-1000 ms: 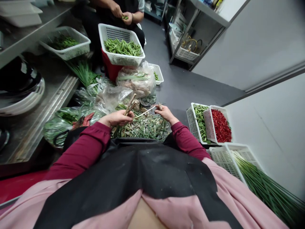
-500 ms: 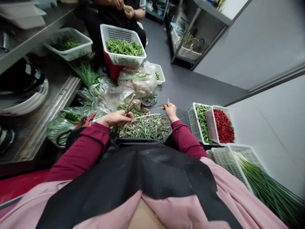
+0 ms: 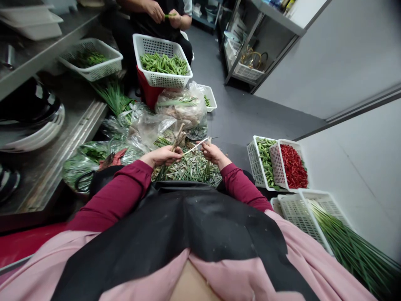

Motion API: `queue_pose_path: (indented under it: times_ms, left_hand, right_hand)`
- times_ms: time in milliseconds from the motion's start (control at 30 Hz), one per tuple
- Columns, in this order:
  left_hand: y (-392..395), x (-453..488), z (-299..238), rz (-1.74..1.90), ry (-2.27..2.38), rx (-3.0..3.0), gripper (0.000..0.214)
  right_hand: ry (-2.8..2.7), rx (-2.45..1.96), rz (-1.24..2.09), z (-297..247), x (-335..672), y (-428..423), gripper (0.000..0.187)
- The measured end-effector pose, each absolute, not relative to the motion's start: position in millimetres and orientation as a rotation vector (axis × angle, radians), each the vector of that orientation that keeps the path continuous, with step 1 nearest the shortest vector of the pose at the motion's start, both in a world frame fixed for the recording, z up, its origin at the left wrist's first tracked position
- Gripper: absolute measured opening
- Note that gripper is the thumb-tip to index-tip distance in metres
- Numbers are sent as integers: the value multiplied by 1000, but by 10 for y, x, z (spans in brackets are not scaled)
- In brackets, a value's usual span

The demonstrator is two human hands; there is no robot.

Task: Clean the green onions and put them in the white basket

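In the middle of the view my left hand (image 3: pixel 164 156) is closed round a bunch of thin scallions (image 3: pixel 178 138), their brownish root ends sticking up and green leaves hanging below. One peeled white stalk (image 3: pixel 194 146) slants up from this hand towards the right one. My right hand (image 3: pixel 215 154) is closed in a pinch on stalks, with pale ends above the fingers and green below. Whether it also grips the white stalk's tip I cannot tell. Under both hands spreads a heap of green and dry trimmings (image 3: pixel 196 166).
Plastic bags (image 3: pixel 180 104) of greens lie ahead, before a basket of green pods (image 3: pixel 163 65). Behind it a co-worker's hands (image 3: pixel 166 16) hold a green pod. To the right stand baskets of red chillies (image 3: pixel 293 166), green pods (image 3: pixel 266 156) and cleaned scallions (image 3: pixel 347 238). Metal shelving (image 3: pixel 90 121) runs along the left.
My right hand has come left and slightly down towards my left hand, which has shifted a little right. The white stalk now stands raised between them. The co-worker's hands have moved slightly apart.
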State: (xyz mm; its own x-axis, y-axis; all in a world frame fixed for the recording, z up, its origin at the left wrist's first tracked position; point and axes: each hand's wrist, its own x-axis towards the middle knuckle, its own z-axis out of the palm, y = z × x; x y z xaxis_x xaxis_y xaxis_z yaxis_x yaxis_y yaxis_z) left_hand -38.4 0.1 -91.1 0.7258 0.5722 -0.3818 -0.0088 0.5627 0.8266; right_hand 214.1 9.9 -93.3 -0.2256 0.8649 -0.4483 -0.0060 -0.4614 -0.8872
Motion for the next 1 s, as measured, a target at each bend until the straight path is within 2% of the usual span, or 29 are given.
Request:
queue_pose_path:
  times_ms: [100,167,267,333,467,567,800,1000]
  left_hand:
    - [-7,-260,-993,359,636,866,25]
    - [20,-202,-1018,467,620,818,26]
    - [92,-166,-1002,590,597,718,39]
    - [126,-149,-979,583,567,653,47]
    - [106,-70,-970,564,496,617,58]
    - [41,5,-989,587,517,665,58]
    - [-36,84,-1013,674,621,684,47]
    - [60,-28,-1024,849,763,729,26]
  right_hand:
    - [-946,-1388,1700,-862,2071,133,45]
    - [-956,-1512,1375,-766,2111,183,47]
    - [-1138,-1553,759,-559,2226,224,41]
    - [-1329,-1479,646,-451,2213,183,36]
    - [-1625,-1336,1066,-516,1838,-15,22]
    - [-1516,-1322,1323,-723,1519,-129,16]
    - [-1159,-1267,1430,-845,1379,-168,15]
    - [-920,-1316,1441,-704,1649,-37,29]
